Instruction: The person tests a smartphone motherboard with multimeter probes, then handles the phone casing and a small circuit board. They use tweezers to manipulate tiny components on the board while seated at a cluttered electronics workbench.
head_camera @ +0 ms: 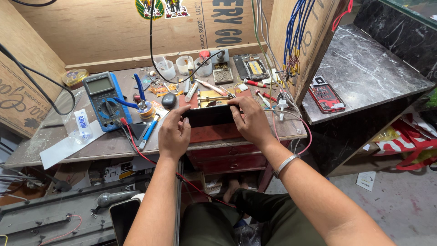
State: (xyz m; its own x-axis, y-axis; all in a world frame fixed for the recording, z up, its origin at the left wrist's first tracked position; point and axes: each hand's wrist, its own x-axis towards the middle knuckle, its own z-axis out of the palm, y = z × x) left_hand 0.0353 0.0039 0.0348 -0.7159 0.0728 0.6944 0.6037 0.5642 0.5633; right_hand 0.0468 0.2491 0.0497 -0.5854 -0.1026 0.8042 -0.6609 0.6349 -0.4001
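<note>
Both my hands hold a black phone flat and sideways, just above the front of a cluttered workbench. My left hand grips its left end, fingers curled over the top edge. My right hand grips its right end, and a metal bangle circles that wrist. Behind the phone lies a small metal clamp jig on a reddish mat.
A blue multimeter with red and black leads lies at the left, beside blue-handled pliers and a solder reel. Small white cups, an opened phone and screwdrivers sit at the back. A red-cased phone rests on the marble shelf at right. Wires hang overhead.
</note>
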